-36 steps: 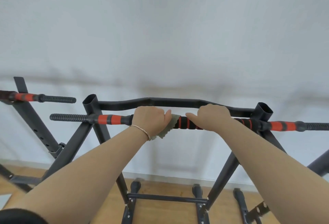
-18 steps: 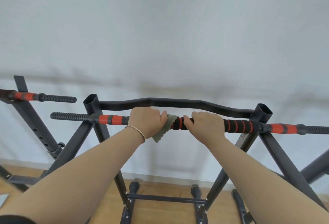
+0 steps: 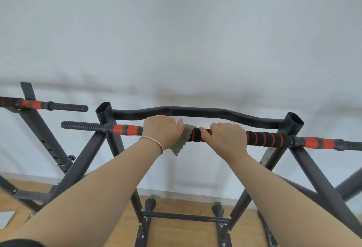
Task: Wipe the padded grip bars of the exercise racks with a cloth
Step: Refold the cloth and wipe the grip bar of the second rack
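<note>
The left hand [image 3: 162, 131] is clenched over the top of the grip bar [image 3: 268, 139], its knuckles rounded towards the camera and its thumb tucked along the inner side; it grips a cloth [image 3: 184, 139] against the bar, and the cloth, a dull grey-green with a soft nap and a scalloped edge, spills from beneath the palm and hangs in a loose point below; a thin metal bracelet [image 3: 154, 142] circles that wrist. The right hand [image 3: 225, 137] sits just beside the cloth, its fingers wrapped round the black foam sleeve of the same bar and grasping it. Outward from the hands, the foam is smooth and ringed with narrow orange bands on the right; on the left come broader orange and grey collars, then a ribbed black rubber end that juts past the frame; a like end runs off the right edge. Behind the hands and slightly above, a bare matte-black curved bar [image 3: 195, 112] dips at both ends into open oval tube tops. The rack [image 3: 83, 158] stands on slanted dark steel legs, joined low down by a cross tube with rounded rubber feet [image 3: 150, 203]. A second rack [image 3: 42, 129] stands to the left, its upright drilled with holes and carrying its own orange-and-ribbed bar; behind both is a plain pale wall [image 3: 176, 31], below a wood-grain floor [image 3: 176, 235].
</note>
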